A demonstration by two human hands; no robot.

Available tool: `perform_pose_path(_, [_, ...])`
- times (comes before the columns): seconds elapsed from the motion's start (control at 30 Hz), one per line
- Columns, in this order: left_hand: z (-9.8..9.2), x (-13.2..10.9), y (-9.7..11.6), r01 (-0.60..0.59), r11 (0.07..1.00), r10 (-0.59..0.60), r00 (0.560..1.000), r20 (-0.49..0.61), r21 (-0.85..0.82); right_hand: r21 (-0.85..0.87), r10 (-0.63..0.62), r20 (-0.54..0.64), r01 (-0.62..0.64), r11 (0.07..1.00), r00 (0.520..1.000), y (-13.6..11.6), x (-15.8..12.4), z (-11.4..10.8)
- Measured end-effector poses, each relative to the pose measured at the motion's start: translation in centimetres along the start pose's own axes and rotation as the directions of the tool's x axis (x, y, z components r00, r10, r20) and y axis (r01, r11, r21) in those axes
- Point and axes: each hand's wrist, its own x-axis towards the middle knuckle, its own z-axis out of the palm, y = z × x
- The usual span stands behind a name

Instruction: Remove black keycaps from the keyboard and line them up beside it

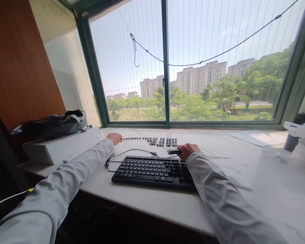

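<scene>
The right hand (188, 150) grips a small dark bar-like object (173, 151), its free end pointing left, just beyond the right half of the black keyboard (147, 171). The left hand (115, 138) is curled beyond the keyboard's left end, beside loose black keycaps (162, 142); I cannot tell whether it pinches one. Left of the keyboard stands a white box (54, 149), its inside unseen, bearing a black bag (53, 125). Well to the keyboard's right, a white plastic bag (303, 147), cut off by the picture's edge, holds something perhaps reddish. The keyboard's long axis runs left to right, space bar toward the person; the keycaps lie beyond it in rows. The right sleeve (213, 189) hides the keyboard's right end.
</scene>
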Motion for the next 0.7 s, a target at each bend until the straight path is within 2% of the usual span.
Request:
perform_pose_path(0.1, [-1.2, -1.5, 3.0, -0.072, 0.997, 0.072, 0.996, -0.043, 0.008, 0.007, -0.006, -0.010, 0.006, 1.000, 1.000, 0.0, 0.0, 0.3])
perform_pose_path(0.23, [-2.9, -3.4, 8.1, -0.187, 0.982, 0.186, 0.978, -0.092, -0.004, 0.009, 0.004, -0.030, -0.003, 1.000, 1.000, -0.1, 0.0, 0.3])
perform_pose_path(0.43, [-5.2, -6.2, 15.1, -0.435, 0.893, 0.407, 0.890, -0.205, -0.116, 0.015, 0.015, -0.024, -0.015, 1.000, 1.000, -0.3, 0.0, 0.5])
perform_pose_path(0.6, [-5.9, -8.0, 18.0, -0.603, 0.771, 0.534, 0.788, -0.305, -0.207, 0.037, 0.059, -0.018, -0.059, 0.998, 0.998, -0.5, 0.2, 0.8])
perform_pose_path(0.7, [-5.6, -8.5, 18.5, -0.645, 0.725, 0.561, 0.757, -0.337, -0.243, 0.032, 0.062, -0.027, -0.061, 0.998, 0.998, -0.8, 0.2, 0.8])
